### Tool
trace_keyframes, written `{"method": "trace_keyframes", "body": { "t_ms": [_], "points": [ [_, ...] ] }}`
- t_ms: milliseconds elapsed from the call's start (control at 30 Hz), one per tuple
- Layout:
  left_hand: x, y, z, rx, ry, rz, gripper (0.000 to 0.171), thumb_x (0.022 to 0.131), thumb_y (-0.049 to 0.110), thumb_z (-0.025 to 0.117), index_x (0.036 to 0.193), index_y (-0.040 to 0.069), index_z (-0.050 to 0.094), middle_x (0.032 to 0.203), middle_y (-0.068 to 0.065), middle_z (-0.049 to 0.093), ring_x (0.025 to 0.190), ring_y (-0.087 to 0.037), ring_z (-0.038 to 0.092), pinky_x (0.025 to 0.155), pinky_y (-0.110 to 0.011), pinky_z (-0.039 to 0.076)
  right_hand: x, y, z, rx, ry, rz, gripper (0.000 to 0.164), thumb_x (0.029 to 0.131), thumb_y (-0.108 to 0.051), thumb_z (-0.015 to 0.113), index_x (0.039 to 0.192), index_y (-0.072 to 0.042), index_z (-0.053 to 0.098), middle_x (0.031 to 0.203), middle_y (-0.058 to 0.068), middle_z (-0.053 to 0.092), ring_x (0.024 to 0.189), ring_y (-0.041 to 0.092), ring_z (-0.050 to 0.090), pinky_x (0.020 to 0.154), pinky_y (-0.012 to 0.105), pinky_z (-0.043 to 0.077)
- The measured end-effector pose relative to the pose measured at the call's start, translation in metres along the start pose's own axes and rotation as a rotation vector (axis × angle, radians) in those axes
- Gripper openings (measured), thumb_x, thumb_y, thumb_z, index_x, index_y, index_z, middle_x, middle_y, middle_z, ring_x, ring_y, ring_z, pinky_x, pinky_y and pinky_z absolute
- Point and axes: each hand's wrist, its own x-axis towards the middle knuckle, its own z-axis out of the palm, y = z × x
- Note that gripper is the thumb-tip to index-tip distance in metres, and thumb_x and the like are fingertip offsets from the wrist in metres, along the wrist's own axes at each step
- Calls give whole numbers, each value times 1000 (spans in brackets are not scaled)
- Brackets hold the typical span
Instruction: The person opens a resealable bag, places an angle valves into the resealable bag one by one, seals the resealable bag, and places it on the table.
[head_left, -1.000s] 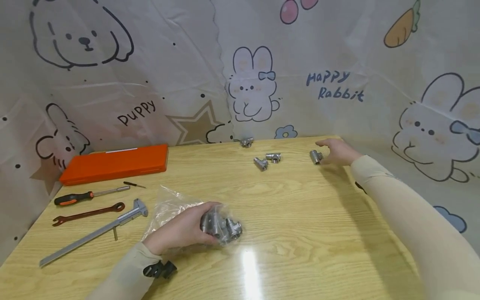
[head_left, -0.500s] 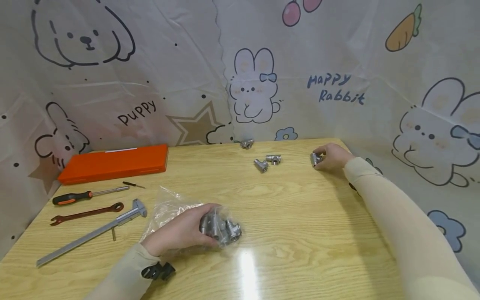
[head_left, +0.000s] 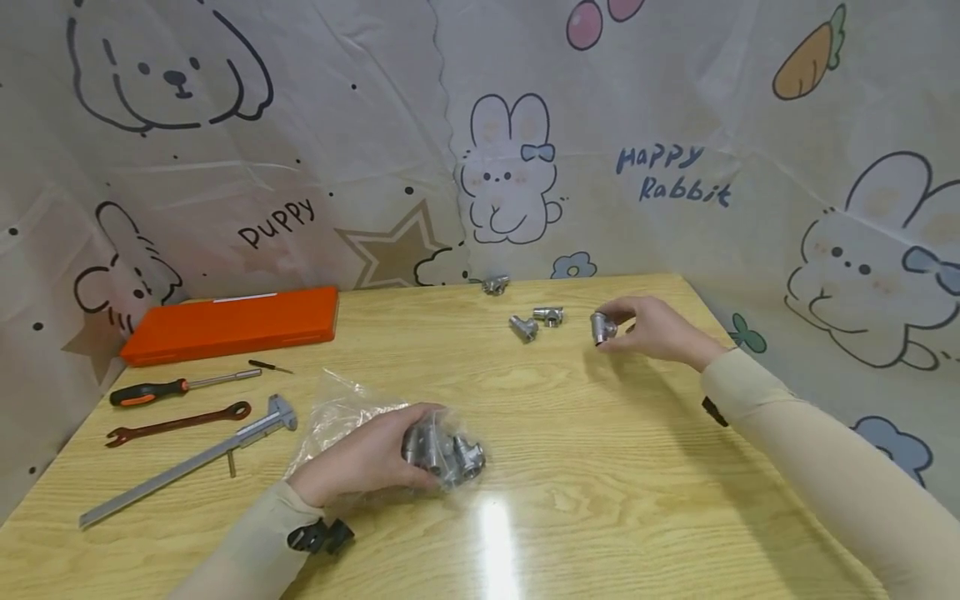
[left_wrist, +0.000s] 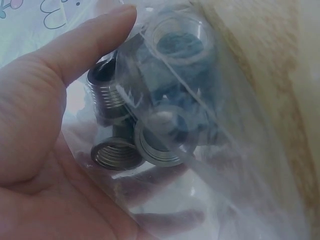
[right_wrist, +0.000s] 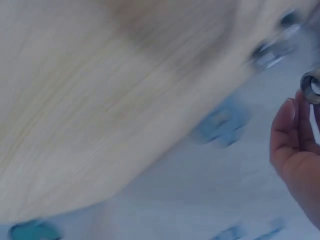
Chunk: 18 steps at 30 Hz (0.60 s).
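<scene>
Metal fitting (head_left: 599, 328): we find it pinched between thumb and fingers of the right hand (head_left: 651, 329), toward the far right corner of the surface (head_left: 555, 400); whether it is fully clear of the surface, we cannot confirm. We note the left hand (head_left: 367, 458) gripping a clear bag (head_left: 330, 417) of similar fittings (head_left: 471, 458), well in from the far edge. We advise a firm pinch on the body, a path avoiding the loose fittings (head_left: 523, 328), and a steady bag.
</scene>
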Motion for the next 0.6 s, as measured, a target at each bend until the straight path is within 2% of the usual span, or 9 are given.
{"method": "trace_keyframes", "body": {
  "t_ms": [167, 300, 467, 600],
  "points": [
    [1, 1, -1, 9, 0, -5, 90, 72, 34, 90, 146, 8, 45, 130, -3, 59, 113, -19, 56, 98, -44, 46, -28, -62, 26, 78, -17, -108, 63, 76, -22, 88, 131, -4, 62, 113, 4, 67, 102, 21, 60, 87, 45, 53],
    [2, 1, 0, 13, 1, -10, 90, 72, 35, 90, 146, 9, 45, 128, -1, 60, 111, -18, 57, 96, -43, 47, -44, -99, 54, 93, -50, -205, 63, 74, -22, 89, 128, -4, 64, 110, 0, 67, 97, 16, 61, 81, 40, 54],
    [3, 1, 0, 17, -1, -19, 89, 72, 37, 90, 145, 11, 46, 125, 0, 60, 106, -16, 57, 93, -43, 48, -51, -130, 92, 121, -98, -258, 62, 72, -22, 90, 126, -4, 65, 110, -1, 68, 94, 15, 62, 76, 31, 55],
    [2, 1, 0, 31, 12, -23, 89, 70, 39, 90, 144, 13, 48, 120, 3, 62, 102, -15, 57, 97, -50, 43, -50, -146, 114, 108, -125, -291, 62, 71, -24, 91, 124, -5, 67, 112, 1, 68, 91, 14, 62, 75, 25, 53]
  ]
}}
